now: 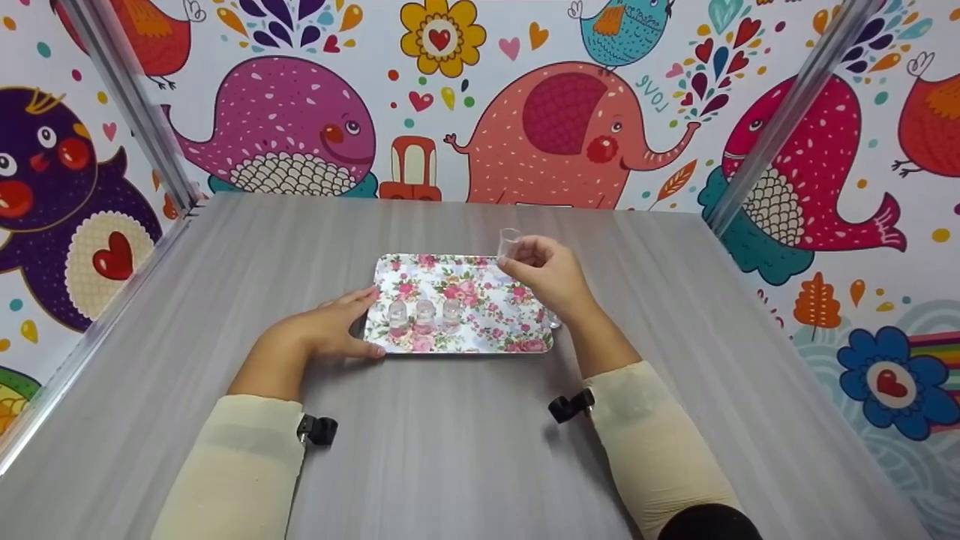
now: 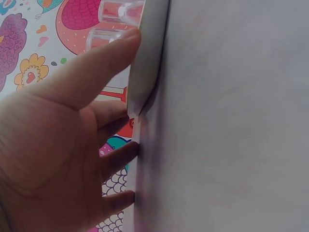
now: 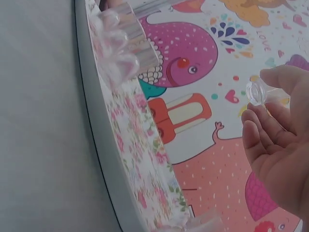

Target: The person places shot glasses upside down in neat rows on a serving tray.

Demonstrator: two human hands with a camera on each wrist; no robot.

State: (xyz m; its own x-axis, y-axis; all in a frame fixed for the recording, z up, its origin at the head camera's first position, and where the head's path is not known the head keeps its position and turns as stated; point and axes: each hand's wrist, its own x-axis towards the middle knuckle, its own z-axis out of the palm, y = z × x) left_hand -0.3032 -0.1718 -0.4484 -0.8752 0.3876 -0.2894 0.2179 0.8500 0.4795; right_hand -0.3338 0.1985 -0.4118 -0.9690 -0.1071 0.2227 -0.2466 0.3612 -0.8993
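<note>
A flower-patterned tray lies on the table. My left hand is at its left edge, thumb on the near corner, fingers spread along the side. In the left wrist view the thumb lies on the rim of the tray. Three small clear cups stand in a row on the tray's left part. Over the far right corner, my right hand pinches another small clear cup between thumb and fingers, raised off the tray. One more clear object shows at the right edge, partly hidden by the right wrist.
The grey table surrounds the tray. Behind it stands a wall printed with cartoon animals, with metal posts at the table's corners. Black wrist cameras jut from both sleeves.
</note>
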